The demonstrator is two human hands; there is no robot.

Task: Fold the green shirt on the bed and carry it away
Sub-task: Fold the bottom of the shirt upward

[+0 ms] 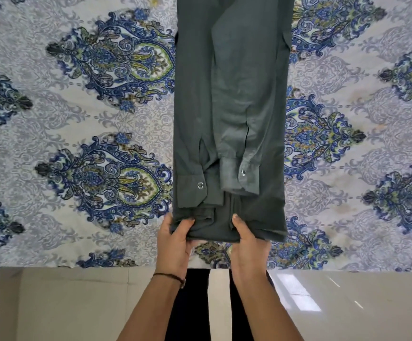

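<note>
Green cloth: the green shirt (pixel 229 107) is laid lengthwise on the bed (pixel 77 82) as a long narrow strip, its near hem at the bed's front edge.
Left hand (pixel 175 239): the hem's left corner is pinched, fingers (pixel 187 221) closed over the top of the fabric, thumb hidden beneath.
Left cuff (pixel 191 190): it is lying loose near the hem and could be dragged askew if the hem is lifted unevenly.
Right cuff (pixel 240 177): the same risk is judged here; a snap could catch.
Right hand (pixel 248 244): the hem's middle is gripped, closed on fabric.
Far right corner: it is left unheld and blurred, so sagging and a crooked fold are likely.
</note>
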